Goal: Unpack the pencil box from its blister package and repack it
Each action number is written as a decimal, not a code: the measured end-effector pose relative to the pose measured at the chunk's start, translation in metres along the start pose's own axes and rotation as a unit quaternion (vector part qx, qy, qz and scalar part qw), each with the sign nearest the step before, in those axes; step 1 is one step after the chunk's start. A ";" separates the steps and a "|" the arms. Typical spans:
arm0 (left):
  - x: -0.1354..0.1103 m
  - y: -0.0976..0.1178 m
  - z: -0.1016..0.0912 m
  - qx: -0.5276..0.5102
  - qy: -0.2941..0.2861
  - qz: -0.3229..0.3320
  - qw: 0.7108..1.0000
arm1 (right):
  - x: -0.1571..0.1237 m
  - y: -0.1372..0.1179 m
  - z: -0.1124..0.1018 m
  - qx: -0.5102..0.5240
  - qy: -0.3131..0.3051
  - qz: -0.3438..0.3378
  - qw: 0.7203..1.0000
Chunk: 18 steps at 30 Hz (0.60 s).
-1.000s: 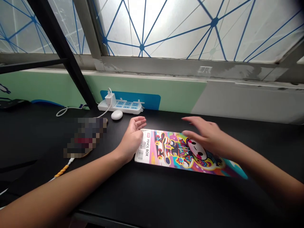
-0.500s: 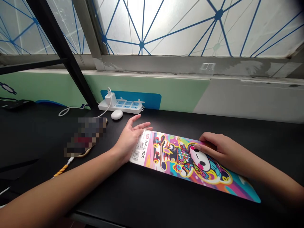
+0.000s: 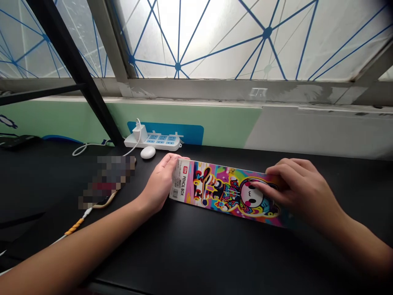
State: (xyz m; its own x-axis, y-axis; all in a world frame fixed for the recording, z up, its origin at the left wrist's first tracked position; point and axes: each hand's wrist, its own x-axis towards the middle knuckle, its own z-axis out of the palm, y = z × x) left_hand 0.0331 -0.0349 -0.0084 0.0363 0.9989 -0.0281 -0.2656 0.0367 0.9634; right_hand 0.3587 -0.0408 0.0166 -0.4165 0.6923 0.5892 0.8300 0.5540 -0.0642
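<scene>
**Head cam, current frame.** Reading this off the feed from my desk.

L hand (image 3: 161,180): forearm comes in from lower L, low over the black desk (image 3: 196,254), wrist slightly bent. Fingers pressed together, curled over the short barcode end of the pencil box (image 3: 225,190), thumb not clearly visible. Looks like a firm hold on that end.

R hand (image 3: 294,186): forearm comes in from lower R, wrist raised, back of hand up. Fingers together, not spread, draped over the far end of the box; fingertips (image 3: 259,185) on the printed cartoon face. Thumb hidden, so I can't tell if it's a true grip or just pressing down.

Box: between the hands, printed side up, long axis roughly L-R, "PENCIL BOX" label by L hand. Looks foreshortened, so tilted rather than flat; can't tell which edge is off the desk.

Nearby: white power strip (image 3: 153,141) w/ plugged-in charger (image 3: 139,133) along back of desk; small white rounded object (image 3: 147,152) just in front of it, near L hand. Pixelated, unreadable item (image 3: 109,180) L of L hand, w/ yellow-wrapped cable (image 3: 75,226) running from it.
</scene>
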 end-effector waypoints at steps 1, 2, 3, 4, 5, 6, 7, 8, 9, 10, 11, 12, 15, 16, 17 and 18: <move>-0.002 0.000 0.000 0.018 -0.008 0.025 1.000 | -0.001 -0.001 -0.001 -0.009 0.014 -0.006 1.000; -0.003 0.000 0.000 0.032 -0.015 0.049 0.998 | -0.002 -0.001 -0.002 -0.019 0.027 -0.012 0.999; -0.004 0.000 0.000 0.041 -0.021 0.072 0.996 | -0.004 -0.002 -0.003 -0.028 0.038 -0.018 0.999; -0.005 0.001 0.000 0.047 -0.024 0.095 0.994 | -0.005 -0.003 -0.004 -0.038 0.046 -0.022 0.998; -0.006 0.002 -0.001 0.052 -0.028 0.117 0.991 | -0.007 -0.005 -0.005 -0.046 0.052 -0.025 0.997; -0.006 0.003 -0.002 0.057 -0.032 0.135 0.989 | -0.008 -0.007 -0.006 -0.051 0.055 -0.031 0.997; -0.006 0.005 -0.003 0.067 -0.038 0.151 0.986 | -0.009 -0.009 -0.007 -0.054 0.056 -0.038 0.996; -0.006 0.006 -0.004 0.078 -0.046 0.164 0.982 | -0.010 -0.012 -0.009 -0.054 0.054 -0.050 0.996; -0.006 0.008 -0.005 0.093 -0.059 0.174 0.979 | -0.010 -0.016 -0.010 -0.052 0.048 -0.066 0.995; -0.006 0.010 -0.006 0.112 -0.078 0.179 0.974 | -0.010 -0.020 -0.012 -0.051 0.040 -0.084 0.994; -0.006 0.011 -0.007 0.132 -0.101 0.179 0.970 | -0.011 -0.024 -0.014 -0.052 0.028 -0.101 0.993; -0.006 0.013 -0.009 0.153 -0.129 0.173 0.964 | -0.011 -0.027 -0.015 -0.058 0.013 -0.116 0.991; -0.002 0.020 -0.014 0.208 -0.217 0.124 0.946 | -0.012 -0.034 -0.018 -0.080 -0.035 -0.162 0.983; -0.001 0.023 -0.016 0.224 -0.237 0.106 0.939 | -0.012 -0.035 -0.017 -0.084 -0.046 -0.180 0.979; 0.001 0.025 -0.017 0.244 -0.253 0.090 0.932 | -0.013 -0.036 -0.016 -0.084 -0.055 -0.197 0.975; 0.002 0.027 -0.018 0.267 -0.264 0.078 0.923 | -0.014 -0.037 -0.015 -0.082 -0.058 -0.212 0.972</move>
State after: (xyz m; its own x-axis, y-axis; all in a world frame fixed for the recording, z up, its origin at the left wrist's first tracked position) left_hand 0.0084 -0.0317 0.0133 0.5405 0.8326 0.1208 0.2009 -0.2671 0.9425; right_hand 0.3397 -0.0776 0.0226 -0.7657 0.4703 0.4388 0.6181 0.7267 0.2997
